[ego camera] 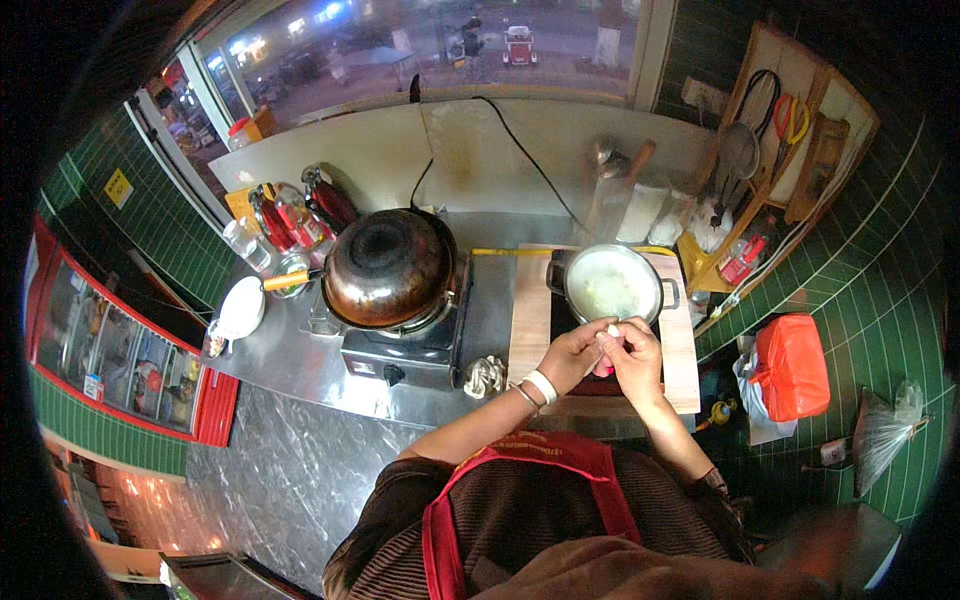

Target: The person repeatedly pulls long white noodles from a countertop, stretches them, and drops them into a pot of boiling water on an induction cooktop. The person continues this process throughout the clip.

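Observation:
My left hand (571, 358), with a white band and a bracelet at the wrist, meets my right hand (634, 361) just in front of a two-handled metal pot (611, 281). Between their fingertips they pinch a small pale piece (613, 330); its kind is too small to tell. Something pinkish (603, 365) shows below the fingers, partly hidden by them. Cloudy whitish liquid with greenish bits fills the pot. Beneath the pot, a dark cooktop (562, 330) is set in a light wooden surround (529, 330).
Left of the pot, an upturned dark wok (390, 262) covers a gas stove (401, 360). A crumpled cloth (485, 376) lies between. Bottles (296, 214) and a white ladle (241, 307) stand farther left. Scissors (789, 124) and a strainer (739, 150) hang at the right.

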Action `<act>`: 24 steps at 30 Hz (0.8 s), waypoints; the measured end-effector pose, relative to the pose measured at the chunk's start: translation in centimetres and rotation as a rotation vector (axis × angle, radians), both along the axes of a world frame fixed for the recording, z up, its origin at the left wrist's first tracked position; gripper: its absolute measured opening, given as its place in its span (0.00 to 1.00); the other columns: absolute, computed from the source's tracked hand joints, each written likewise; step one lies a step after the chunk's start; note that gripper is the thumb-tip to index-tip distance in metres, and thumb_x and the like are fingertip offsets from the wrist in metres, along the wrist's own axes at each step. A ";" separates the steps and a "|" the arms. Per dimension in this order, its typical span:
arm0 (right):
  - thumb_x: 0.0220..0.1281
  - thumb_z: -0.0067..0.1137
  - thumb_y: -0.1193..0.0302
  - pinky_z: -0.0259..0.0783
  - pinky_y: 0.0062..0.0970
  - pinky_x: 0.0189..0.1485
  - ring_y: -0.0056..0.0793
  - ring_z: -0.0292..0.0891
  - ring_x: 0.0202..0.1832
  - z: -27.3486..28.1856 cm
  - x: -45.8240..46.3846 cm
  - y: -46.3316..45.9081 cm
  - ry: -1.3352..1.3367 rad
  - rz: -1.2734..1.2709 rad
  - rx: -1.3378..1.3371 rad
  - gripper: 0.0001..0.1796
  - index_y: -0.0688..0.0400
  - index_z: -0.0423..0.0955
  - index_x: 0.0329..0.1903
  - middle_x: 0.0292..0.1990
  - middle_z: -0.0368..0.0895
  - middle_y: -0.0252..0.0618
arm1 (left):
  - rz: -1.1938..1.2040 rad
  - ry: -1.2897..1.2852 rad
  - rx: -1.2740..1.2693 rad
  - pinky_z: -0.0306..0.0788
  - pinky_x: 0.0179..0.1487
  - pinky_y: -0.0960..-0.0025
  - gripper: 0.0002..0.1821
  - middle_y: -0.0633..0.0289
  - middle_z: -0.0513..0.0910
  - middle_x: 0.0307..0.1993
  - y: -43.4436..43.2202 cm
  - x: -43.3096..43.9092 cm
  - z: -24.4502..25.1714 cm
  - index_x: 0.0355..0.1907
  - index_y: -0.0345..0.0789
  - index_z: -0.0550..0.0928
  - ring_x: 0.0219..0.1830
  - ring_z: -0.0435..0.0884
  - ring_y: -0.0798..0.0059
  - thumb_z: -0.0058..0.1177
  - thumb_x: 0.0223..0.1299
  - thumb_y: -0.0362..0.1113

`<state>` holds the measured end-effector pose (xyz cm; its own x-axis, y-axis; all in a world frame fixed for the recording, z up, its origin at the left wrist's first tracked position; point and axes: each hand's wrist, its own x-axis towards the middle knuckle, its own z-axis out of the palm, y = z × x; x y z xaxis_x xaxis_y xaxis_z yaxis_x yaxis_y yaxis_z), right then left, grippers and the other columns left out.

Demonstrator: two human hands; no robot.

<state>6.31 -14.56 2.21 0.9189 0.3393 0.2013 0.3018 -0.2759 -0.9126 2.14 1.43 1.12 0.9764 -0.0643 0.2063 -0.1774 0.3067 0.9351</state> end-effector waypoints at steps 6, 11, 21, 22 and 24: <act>0.58 0.64 0.77 0.76 0.32 0.40 0.33 0.79 0.36 0.5 0.6 -0.4 -0.394 -0.382 -0.183 0.23 0.64 0.72 0.56 0.36 0.80 0.40 | -0.072 0.174 0.142 0.73 0.30 0.82 0.08 0.73 0.78 0.25 0.5 0.1 -0.2 0.40 0.35 0.86 0.23 0.73 0.89 0.57 0.67 0.36; 0.67 0.61 0.72 0.73 0.20 0.32 0.19 0.77 0.27 0.8 0.3 -0.2 0.459 0.115 0.264 0.05 0.61 0.80 0.40 0.33 0.79 0.31 | 0.026 -0.014 -0.003 0.76 0.32 0.80 0.12 0.70 0.82 0.31 -0.7 0.6 0.1 0.52 0.35 0.82 0.27 0.76 0.87 0.54 0.70 0.35; 0.61 0.66 0.76 0.74 0.23 0.41 0.23 0.77 0.37 -0.4 1.1 -0.6 0.038 -0.222 0.246 0.25 0.64 0.70 0.59 0.36 0.82 0.37 | -0.070 0.216 0.075 0.75 0.30 0.81 0.08 0.69 0.81 0.28 0.0 0.6 -0.1 0.46 0.34 0.82 0.25 0.75 0.87 0.53 0.71 0.34; 0.63 0.64 0.77 0.74 0.21 0.38 0.19 0.77 0.34 -0.5 0.8 -0.5 0.247 -0.113 0.389 0.18 0.64 0.74 0.55 0.37 0.81 0.33 | -0.032 0.168 -0.030 0.75 0.31 0.80 0.09 0.68 0.81 0.30 -0.3 0.6 -0.2 0.48 0.34 0.82 0.26 0.76 0.87 0.52 0.71 0.34; 0.65 0.63 0.75 0.73 0.20 0.34 0.20 0.77 0.28 -0.6 0.4 -0.6 0.181 0.039 0.286 0.08 0.65 0.78 0.43 0.33 0.77 0.30 | -0.020 -0.013 0.013 0.77 0.30 0.77 0.11 0.64 0.80 0.34 -0.6 0.6 -0.4 0.53 0.31 0.78 0.31 0.76 0.84 0.47 0.73 0.31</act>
<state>6.71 -15.12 1.62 0.9360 0.3280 0.1279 0.1327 0.0079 -0.9911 2.71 0.84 0.75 0.9721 -0.0864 0.2181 -0.1837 0.2977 0.9368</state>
